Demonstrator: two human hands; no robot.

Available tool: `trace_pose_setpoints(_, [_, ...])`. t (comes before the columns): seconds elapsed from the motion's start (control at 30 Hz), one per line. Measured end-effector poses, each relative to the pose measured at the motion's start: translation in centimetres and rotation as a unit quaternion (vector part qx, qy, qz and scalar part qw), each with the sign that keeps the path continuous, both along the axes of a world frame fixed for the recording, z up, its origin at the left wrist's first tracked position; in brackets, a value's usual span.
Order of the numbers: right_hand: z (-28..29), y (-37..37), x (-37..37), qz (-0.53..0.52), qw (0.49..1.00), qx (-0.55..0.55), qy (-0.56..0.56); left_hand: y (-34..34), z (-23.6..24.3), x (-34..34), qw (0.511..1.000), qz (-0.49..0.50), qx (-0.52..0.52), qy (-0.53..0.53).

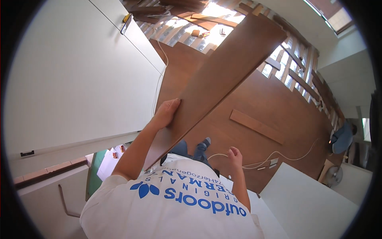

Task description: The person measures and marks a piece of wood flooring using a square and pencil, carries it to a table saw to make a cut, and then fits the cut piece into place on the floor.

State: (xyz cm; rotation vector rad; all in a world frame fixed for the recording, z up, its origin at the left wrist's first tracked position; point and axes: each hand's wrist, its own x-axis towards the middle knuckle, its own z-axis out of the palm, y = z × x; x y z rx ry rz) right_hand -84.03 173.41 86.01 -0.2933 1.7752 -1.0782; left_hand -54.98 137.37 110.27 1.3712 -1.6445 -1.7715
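My left hand [169, 112] grips the edge of a long brown floorboard [229, 73]. The board slants up from beside my body toward the far right, above the laid floor, with its near end against my left side. Away from the board, my right hand [235, 155] hangs at my right with its fingers curled inward; whether anything is in them cannot be made out. A shorter plank [256, 126] lies flat on the brown floor [207, 131], ahead of my right hand.
A white cable [274, 153] winds across the floor at right. Beyond the laid floor, battens with silvery sheeting [191, 38] and loose boards show. A white cabinet [79, 75] fills the left side. Another person [342, 137] bends at far right near a circular saw blade [333, 175].
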Motion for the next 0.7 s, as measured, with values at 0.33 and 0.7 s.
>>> trace_pose_setpoints(0.33, [24.3, -33.1, 3.5, 0.175, 0.882, -0.388, -0.203, -14.4, 7.3, -10.4, 0.976, -0.019, -0.215, -0.024])
trace_pose_setpoints(0.7, [22.9, -54.5, -8.6, -0.126, 0.948, -0.15, 0.253, -44.0, 6.9, -14.2, 0.918, -0.003, -0.389, 0.074])
